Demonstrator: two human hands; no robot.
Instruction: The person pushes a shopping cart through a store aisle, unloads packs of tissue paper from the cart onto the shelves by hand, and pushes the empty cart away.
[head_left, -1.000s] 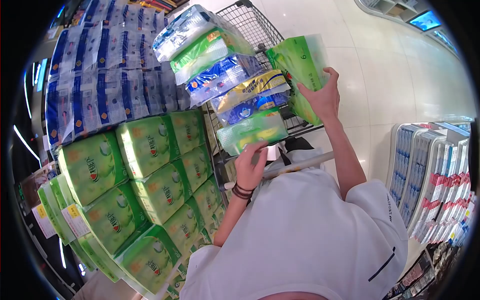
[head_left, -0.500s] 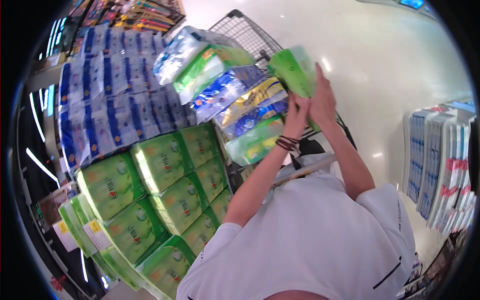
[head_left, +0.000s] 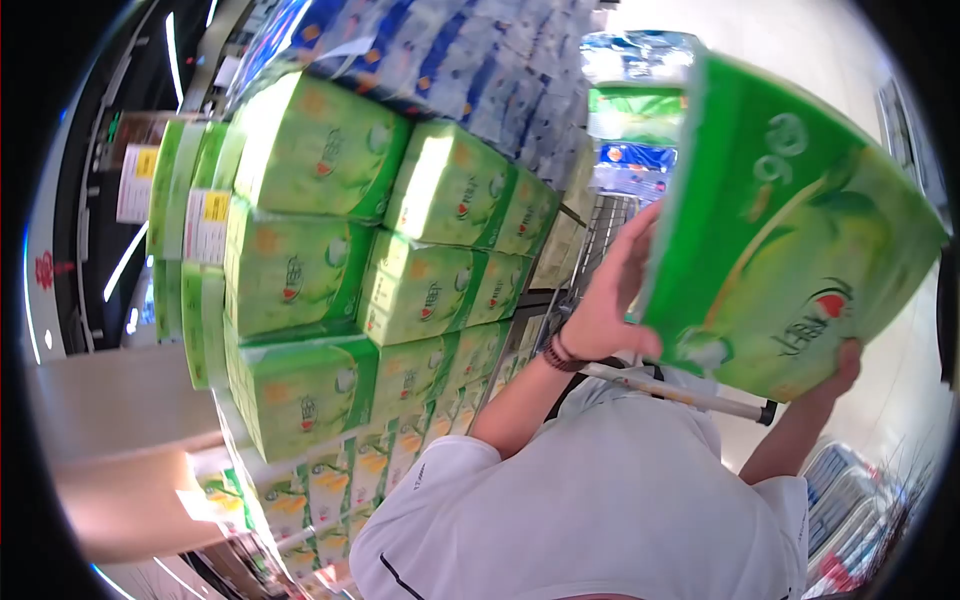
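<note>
A large green tissue pack is raised in front of me, tilted, its printed face toward the camera. My left hand grips its left edge, with the thumb near the lower corner and a dark bracelet at the wrist. My right hand holds the lower right side; most of its fingers are hidden behind the pack. Partly covered by it, the shopping cart carries several other packs, among them a blue pack and a green-and-white pack.
To my left stands a tall stack of matching green tissue packs, with price tags on its side. Blue-and-white packs are piled beyond it. The cart's handle crosses just before my body. Pale floor lies past the cart.
The view has swung toward the green stack. My hands, earlier over the cart around a green pack, now hold a green tissue pack up close to the camera.
</note>
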